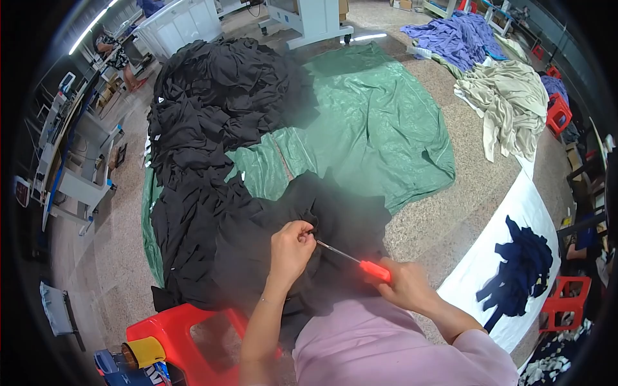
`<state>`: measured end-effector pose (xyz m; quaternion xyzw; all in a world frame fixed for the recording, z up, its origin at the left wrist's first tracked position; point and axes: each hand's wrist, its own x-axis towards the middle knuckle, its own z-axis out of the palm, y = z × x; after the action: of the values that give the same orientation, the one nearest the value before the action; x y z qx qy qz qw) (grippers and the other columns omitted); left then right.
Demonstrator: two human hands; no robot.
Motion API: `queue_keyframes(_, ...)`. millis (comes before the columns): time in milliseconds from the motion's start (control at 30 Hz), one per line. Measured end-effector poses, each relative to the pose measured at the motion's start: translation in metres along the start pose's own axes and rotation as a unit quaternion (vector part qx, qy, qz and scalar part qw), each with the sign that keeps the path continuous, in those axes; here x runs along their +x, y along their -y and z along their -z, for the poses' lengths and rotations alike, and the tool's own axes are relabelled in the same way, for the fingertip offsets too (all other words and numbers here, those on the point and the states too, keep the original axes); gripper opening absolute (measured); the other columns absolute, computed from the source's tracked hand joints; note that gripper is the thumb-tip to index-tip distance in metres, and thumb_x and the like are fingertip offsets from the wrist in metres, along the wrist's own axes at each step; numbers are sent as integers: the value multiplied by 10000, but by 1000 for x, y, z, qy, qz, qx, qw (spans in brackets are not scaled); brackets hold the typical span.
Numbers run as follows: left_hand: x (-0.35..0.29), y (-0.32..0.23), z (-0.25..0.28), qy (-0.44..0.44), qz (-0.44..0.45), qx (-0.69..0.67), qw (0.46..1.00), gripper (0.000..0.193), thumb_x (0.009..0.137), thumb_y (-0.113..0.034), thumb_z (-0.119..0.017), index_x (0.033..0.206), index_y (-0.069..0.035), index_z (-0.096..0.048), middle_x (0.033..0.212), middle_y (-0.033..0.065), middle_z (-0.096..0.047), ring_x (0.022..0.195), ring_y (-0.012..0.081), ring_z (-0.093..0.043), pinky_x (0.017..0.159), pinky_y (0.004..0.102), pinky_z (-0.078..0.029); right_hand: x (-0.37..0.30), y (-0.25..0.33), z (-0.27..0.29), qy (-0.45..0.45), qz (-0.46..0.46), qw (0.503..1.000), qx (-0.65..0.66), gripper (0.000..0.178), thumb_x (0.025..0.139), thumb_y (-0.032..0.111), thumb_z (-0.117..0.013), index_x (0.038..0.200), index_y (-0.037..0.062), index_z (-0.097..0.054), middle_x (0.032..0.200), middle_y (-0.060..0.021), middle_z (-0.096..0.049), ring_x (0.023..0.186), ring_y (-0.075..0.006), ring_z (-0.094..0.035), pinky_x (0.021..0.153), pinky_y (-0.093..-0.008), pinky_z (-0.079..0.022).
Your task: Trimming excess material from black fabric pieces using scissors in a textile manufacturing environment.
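Observation:
My left hand (293, 249) is closed in a pinch on black cloth (257, 238) in front of me. The fingertips press together where the fabric gathers. My right hand (407, 284) grips a red-handled tool (375, 271) with a thin metal shaft, like a screwdriver. Its shaft points up and left, and the tip reaches the pinched fabric beside my left fingers. Whether the tip pierces the cloth is too small to tell. Black cloth spreads under both hands and joins a large black heap (219, 83) farther off to the left.
A green plastic sheet (380, 122) lies beneath the black cloth. Near my left forearm stands a red stool (174, 334), with a yellow roll (143, 352) beside it. Purple (454, 38) and pale (505, 96) fabric piles lie at right, near navy pieces (524, 267) on a white sheet (460, 283).

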<state>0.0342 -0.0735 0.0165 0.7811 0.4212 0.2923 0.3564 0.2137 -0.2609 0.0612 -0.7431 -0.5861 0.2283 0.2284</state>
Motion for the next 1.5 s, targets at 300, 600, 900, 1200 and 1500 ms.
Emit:
queue_keyframes(300,-3,0,-4,-3,-4,4,1000,167,757,45,-687,921,60,-661,830,113,-679,658,141,-653,637,257,-526,5,0,-7,-17,0,1000,0,306,883,342,-699,859,55,-596,607,-168,-618,570,-390,-625,518,-480,-462)
queue_keyframes(600,1,3,1,1,0,-19,1000,157,753,14,-659,907,42,-641,738,150,-644,621,197,-644,598,316,-506,22,4,-10,-93,17,995,25,241,867,310,-714,944,97,-632,692,-159,-660,611,-393,-642,534,-480,-472)
queue_keyframes(900,40,-1,132,-275,31,-237,931,245,887,48,-631,1127,0,-639,1068,86,-635,870,103,-619,755,232,-516,14,-11,-11,-192,11,975,114,415,877,125,-721,1275,100,-603,981,-156,-669,888,-320,-686,761,-403,-544)
queue_keyframes(1200,-5,-24,128,214,-167,156,950,288,743,-89,-710,1031,-100,-701,1396,92,-561,1456,333,-313,1189,571,-190,33,13,-39,-145,188,964,122,803,768,116,-789,1483,85,-426,885,-120,-655,753,-311,-607,741,-403,-461)
queue_keyframes(1500,-20,-36,163,336,127,-74,930,179,892,-148,-693,923,27,-671,786,18,-667,723,75,-566,665,259,-467,56,-10,-50,-152,121,977,84,654,767,-23,-678,1369,151,-489,881,-181,-676,792,-379,-649,701,-470,-503)
